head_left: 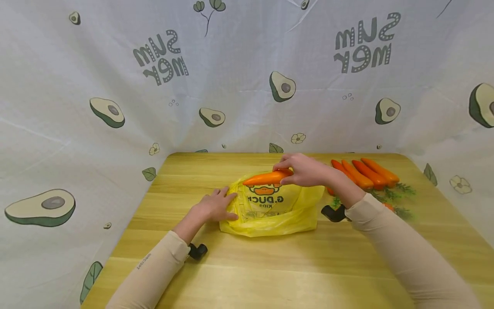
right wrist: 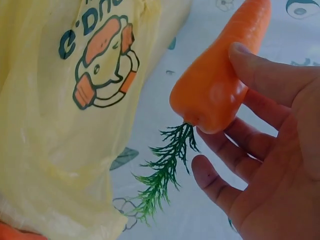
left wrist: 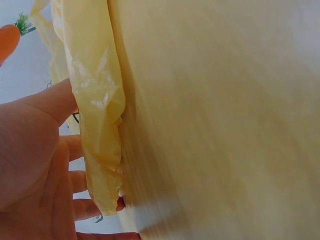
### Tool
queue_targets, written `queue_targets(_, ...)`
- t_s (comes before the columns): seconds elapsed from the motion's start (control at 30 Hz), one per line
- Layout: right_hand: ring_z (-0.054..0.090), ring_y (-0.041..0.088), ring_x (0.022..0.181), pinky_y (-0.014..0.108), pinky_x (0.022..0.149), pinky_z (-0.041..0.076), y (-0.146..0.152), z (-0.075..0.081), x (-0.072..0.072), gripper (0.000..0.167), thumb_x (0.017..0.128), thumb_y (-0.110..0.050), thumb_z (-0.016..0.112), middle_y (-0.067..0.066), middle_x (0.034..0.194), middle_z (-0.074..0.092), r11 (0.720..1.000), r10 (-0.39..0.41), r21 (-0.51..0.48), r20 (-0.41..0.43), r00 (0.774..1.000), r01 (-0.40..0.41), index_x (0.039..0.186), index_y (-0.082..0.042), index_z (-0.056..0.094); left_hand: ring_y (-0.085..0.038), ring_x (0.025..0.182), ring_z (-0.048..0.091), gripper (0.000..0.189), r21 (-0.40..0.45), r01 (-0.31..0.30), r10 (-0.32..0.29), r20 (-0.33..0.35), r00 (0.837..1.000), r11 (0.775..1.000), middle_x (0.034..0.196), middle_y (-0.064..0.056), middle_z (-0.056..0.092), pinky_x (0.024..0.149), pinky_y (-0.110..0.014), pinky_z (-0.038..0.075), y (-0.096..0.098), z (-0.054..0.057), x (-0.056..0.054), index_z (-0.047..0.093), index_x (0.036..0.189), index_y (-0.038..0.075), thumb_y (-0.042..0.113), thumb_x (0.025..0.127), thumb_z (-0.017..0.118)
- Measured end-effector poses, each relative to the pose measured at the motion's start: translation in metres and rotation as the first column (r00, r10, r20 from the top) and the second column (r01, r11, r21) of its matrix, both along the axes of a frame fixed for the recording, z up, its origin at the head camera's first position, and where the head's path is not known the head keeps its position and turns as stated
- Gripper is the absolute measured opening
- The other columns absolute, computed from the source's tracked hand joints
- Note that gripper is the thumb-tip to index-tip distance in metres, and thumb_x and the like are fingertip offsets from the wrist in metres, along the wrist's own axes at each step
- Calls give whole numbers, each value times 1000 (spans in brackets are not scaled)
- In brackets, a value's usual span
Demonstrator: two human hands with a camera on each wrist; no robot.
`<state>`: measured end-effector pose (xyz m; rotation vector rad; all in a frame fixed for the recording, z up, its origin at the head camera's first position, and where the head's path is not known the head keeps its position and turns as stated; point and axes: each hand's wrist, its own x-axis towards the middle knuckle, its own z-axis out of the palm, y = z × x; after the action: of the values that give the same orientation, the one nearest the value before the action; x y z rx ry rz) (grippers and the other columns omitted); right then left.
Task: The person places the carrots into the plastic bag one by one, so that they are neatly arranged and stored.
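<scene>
A yellow plastic bag [head_left: 266,214] with a printed duck lies flat on the wooden table. My left hand [head_left: 216,206] rests at the bag's left edge with its fingers spread. In the left wrist view, the fingers [left wrist: 80,207] reach past the crumpled bag edge, and two fingertips meet the tabletop. Above the bag, my right hand [head_left: 305,169] grips an orange carrot [head_left: 264,177] by its thick end, the thin tip pointing left. The right wrist view shows the thumb on one side of the carrot and fingers on the other; its green leafy top [right wrist: 167,167] hangs down.
Several more orange carrots [head_left: 376,171] with green tops lie side by side at the right of the table, partly hidden behind my right forearm. A white curtain [head_left: 247,86] printed with avocados hangs behind the table's far edge.
</scene>
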<state>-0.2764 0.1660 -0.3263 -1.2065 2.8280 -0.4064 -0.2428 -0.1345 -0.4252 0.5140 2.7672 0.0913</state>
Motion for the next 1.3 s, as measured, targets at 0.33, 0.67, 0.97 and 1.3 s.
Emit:
queue_targets(0.33,54,18,82,35,75,49,-30,-7,-15,33,89,-22,79,3,99,63,999,52,14,13,999,-53,120,-11,73,-37,152,24,82,-13,-10,10,-4,1000,1000,169,-12,16,112,-65,33,0,-2,-1,32,160,24,60,93,63)
queue_targets(0.67,55,19,84,37,76,50,-28,-41,-29,38,91,-24,77,6,103,63,997,-42,71,49,998,39,126,-10,71,-36,152,23,81,-24,-7,6,-11,1000,1000,169,-11,16,112,-63,34,1,-4,1,31,160,26,60,93,61)
queue_targets(0.97,55,22,89,41,82,50,-19,-65,-37,45,91,-24,76,10,113,63,985,-124,127,63,990,115,132,-8,68,-37,153,21,83,-31,-3,3,5,1000,1000,170,-11,13,113,-64,32,1,-5,-2,28,161,25,61,94,60)
queue_targets(1.3,57,22,91,42,79,51,-16,-83,-51,41,91,-25,75,9,113,64,970,-168,175,-6,986,167,129,-12,70,-38,154,19,82,-12,-11,11,4,1000,1000,170,-10,12,115,-64,29,3,-3,-4,29,161,26,60,94,61)
